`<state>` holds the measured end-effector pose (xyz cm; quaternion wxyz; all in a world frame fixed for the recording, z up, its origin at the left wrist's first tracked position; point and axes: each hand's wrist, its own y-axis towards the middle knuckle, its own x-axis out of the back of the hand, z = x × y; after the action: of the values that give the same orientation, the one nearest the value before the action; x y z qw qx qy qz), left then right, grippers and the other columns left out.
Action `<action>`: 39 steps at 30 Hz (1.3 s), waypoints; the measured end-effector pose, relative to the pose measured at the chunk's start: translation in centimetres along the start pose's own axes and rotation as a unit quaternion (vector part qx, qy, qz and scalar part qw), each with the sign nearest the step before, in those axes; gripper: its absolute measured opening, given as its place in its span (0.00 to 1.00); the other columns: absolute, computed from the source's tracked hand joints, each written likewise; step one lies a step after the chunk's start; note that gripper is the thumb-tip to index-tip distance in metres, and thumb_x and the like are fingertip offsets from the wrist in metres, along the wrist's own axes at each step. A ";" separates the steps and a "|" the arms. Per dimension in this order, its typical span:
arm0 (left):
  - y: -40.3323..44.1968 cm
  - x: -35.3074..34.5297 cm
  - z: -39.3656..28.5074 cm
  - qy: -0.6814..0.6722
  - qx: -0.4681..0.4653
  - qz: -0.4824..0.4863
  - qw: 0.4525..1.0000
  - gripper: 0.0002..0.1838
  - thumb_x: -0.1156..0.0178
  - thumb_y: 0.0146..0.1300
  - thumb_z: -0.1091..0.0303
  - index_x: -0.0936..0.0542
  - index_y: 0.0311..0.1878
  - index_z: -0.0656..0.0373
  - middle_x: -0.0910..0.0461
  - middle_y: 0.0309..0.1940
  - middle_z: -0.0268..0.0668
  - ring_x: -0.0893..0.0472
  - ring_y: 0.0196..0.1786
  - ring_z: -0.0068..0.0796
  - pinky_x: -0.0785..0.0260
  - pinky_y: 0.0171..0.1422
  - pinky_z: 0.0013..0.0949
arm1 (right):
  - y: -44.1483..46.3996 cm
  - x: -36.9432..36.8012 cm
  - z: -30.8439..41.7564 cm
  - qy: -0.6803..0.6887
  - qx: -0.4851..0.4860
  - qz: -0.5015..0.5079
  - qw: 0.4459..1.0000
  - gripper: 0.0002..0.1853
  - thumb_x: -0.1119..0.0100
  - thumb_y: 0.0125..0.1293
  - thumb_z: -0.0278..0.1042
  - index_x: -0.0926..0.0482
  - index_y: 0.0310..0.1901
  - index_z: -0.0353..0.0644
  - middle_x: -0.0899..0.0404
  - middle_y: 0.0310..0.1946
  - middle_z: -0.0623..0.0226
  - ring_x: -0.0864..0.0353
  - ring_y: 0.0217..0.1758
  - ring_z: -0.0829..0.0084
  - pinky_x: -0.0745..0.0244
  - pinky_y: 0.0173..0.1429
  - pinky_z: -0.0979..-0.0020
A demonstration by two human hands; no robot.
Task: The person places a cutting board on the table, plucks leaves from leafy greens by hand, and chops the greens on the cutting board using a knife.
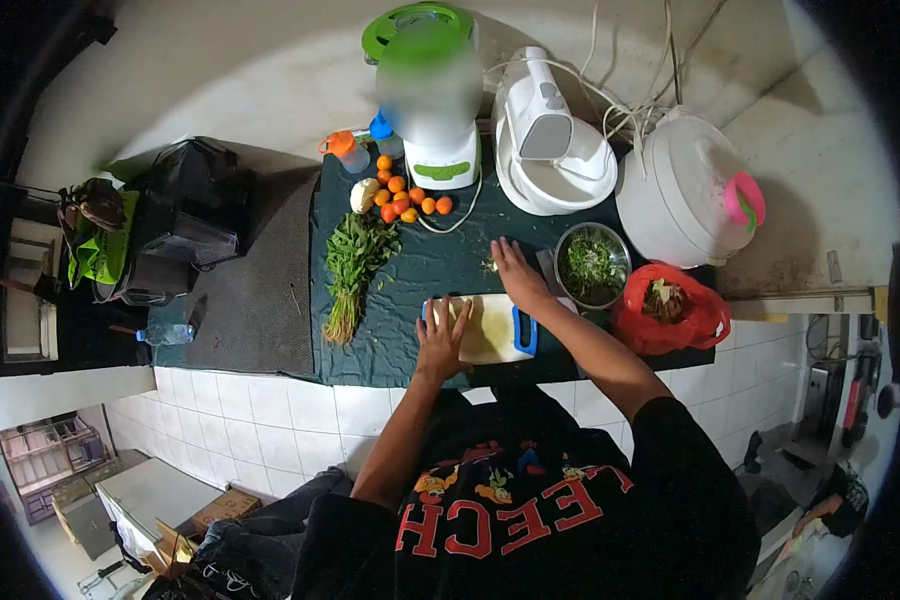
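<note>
My left hand lies with spread fingers on the left end of a white cutting board with a blue handle. Just beyond the board's far edge, my right hand is stretched out over the dark green cloth, fingers extended beside a few small pale scraps. To its right stands a metal bowl of chopped greens. A red plastic bag with plant trimmings sits beside the bowl. Left of the board lies a bunch of leafy greens.
Several tomatoes and a whitish vegetable lie at the back. Behind stand an orange-lidded bottle, a green-and-white appliance, a stand mixer and a large white container. Cables hang there. Another person is far right.
</note>
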<state>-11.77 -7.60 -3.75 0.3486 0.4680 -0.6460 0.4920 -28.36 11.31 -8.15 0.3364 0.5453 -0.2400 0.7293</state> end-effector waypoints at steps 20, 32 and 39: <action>2.0 0.5 4.3 -0.233 -0.072 -0.046 0.969 0.67 0.21 0.51 0.50 0.58 0.84 0.56 0.36 0.73 0.62 0.39 0.77 0.65 0.43 0.80 0.55 | 0.5 -2.5 3.4 0.121 -0.038 -0.075 0.989 0.57 0.34 0.66 0.54 0.59 0.76 0.18 0.66 0.78 0.23 0.64 0.82 0.27 0.62 0.84 0.40; 1.8 -1.5 3.7 -0.192 -0.037 -0.085 0.977 0.56 0.28 0.60 0.55 0.53 0.82 0.60 0.38 0.74 0.63 0.38 0.76 0.64 0.44 0.81 0.54 | 0.0 -1.7 -0.6 0.001 0.077 0.051 0.996 0.27 0.49 0.73 0.32 0.31 0.74 0.47 0.38 0.78 0.61 0.43 0.82 0.53 0.34 0.79 0.58; 1.4 -2.5 3.7 -0.167 -0.047 -0.106 0.979 0.54 0.29 0.61 0.55 0.52 0.82 0.62 0.40 0.75 0.60 0.40 0.78 0.62 0.45 0.82 0.52 | -2.4 -2.8 -3.3 -0.045 0.146 0.070 0.986 0.27 0.52 0.71 0.28 0.31 0.72 0.41 0.37 0.77 0.61 0.42 0.82 0.60 0.24 0.72 0.62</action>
<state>-12.29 -10.39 -7.45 0.3077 0.5928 -0.6641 0.3359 -28.17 14.57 -11.82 0.1900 0.6026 -0.1840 0.7529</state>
